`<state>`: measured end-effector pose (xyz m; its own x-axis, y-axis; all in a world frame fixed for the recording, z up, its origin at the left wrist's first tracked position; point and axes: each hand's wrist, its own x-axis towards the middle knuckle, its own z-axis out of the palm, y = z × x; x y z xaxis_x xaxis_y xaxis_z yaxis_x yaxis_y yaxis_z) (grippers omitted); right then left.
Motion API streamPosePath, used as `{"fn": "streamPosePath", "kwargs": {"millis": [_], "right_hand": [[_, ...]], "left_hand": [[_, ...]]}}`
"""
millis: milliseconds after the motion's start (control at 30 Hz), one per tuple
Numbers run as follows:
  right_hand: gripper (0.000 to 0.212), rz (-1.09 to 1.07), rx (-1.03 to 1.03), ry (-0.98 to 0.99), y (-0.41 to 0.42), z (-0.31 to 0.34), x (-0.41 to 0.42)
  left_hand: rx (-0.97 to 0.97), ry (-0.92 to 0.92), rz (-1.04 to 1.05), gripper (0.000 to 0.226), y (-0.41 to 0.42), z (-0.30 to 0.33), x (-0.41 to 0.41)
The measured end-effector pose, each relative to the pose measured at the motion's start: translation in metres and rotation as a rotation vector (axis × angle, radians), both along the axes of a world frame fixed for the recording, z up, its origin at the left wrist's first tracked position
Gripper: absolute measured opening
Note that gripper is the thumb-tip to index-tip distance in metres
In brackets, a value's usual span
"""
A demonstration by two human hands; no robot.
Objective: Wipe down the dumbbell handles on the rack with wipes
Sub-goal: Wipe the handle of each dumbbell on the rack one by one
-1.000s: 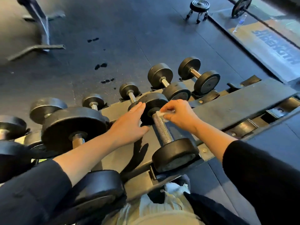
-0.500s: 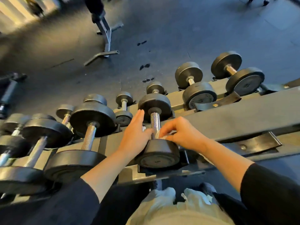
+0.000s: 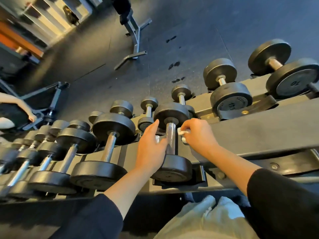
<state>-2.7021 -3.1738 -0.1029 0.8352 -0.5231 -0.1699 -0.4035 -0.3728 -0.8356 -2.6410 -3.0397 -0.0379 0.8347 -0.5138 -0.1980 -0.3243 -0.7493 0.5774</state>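
Two hands (image 3: 172,140) flank one dumbbell handle (image 3: 170,138); right pinches one wipe (image 3: 181,131)

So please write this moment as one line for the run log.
left hand: open beside knurled steel dumbbell handle | right hand: pinches crumpled white wipe, beside handle | phase: wiping

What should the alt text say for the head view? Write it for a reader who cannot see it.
A person's right hand pinches a white wipe beside the knurled handle of a black dumbbell on a rack, while the left hand rests against the handle's other side. More dumbbells fill the rack on both sides, above a dark gym floor.
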Motion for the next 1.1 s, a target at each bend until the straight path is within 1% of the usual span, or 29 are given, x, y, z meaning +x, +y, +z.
{"fn": "streamPosePath", "kwargs": {"millis": [67,133,233,300,367,567,600,667,733,767,833,900,967,1033,1100], "right_hand": [[0.034,-0.050,0.063,-0.056,0.003,-0.004,0.008],[0.037,-0.075,0.159,-0.116,0.008,-0.010,0.014],[0.027,-0.091,0.283,-0.200,0.020,-0.016,0.018],[0.021,-0.091,0.291,-0.220,0.025,-0.017,0.015],[0.018,-0.048,0.308,-0.222,0.029,-0.017,0.006],[0.011,0.235,0.463,-0.193,0.026,-0.010,-0.017],[0.010,0.226,0.468,-0.191,0.023,-0.009,-0.016],[0.013,0.093,0.424,-0.216,0.017,-0.006,-0.010],[0.020,-0.048,0.360,-0.258,0.009,-0.002,-0.001],[0.024,-0.077,0.343,-0.277,0.006,0.000,0.004],[0.028,-0.036,0.306,-0.298,0.004,0.001,0.014],[0.026,0.064,0.260,-0.319,0.010,-0.002,0.019],[0.023,0.117,0.220,-0.332,0.017,-0.003,0.018],[0.021,0.143,0.236,-0.350,0.022,-0.003,0.011],[0.019,0.241,0.318,-0.349,0.024,0.001,0.001]], "left_hand": [[-0.001,0.038,0.017,0.059,0.002,0.000,0.003],[-0.004,0.076,0.049,0.058,0.004,0.001,0.006],[-0.009,0.154,0.066,0.057,0.006,0.003,0.011],[-0.001,0.195,0.056,0.057,0.008,0.004,0.013],[-0.001,0.222,0.062,0.056,0.009,0.005,0.015],[0.005,0.226,0.044,0.057,0.009,0.004,0.016],[0.000,0.227,0.041,0.057,0.009,0.004,0.017],[-0.010,0.230,0.038,0.057,0.009,0.005,0.017],[-0.008,0.222,0.034,0.057,0.009,0.005,0.017],[-0.008,0.218,0.033,0.058,0.009,0.005,0.016],[-0.012,0.214,0.040,0.058,0.009,0.005,0.016],[-0.023,0.205,0.052,0.059,0.008,0.004,0.016],[-0.045,0.195,0.067,0.059,0.009,0.002,0.015],[-0.063,0.189,0.084,0.058,0.009,0.001,0.015],[-0.077,0.193,0.104,0.059,0.010,0.001,0.016]]}}
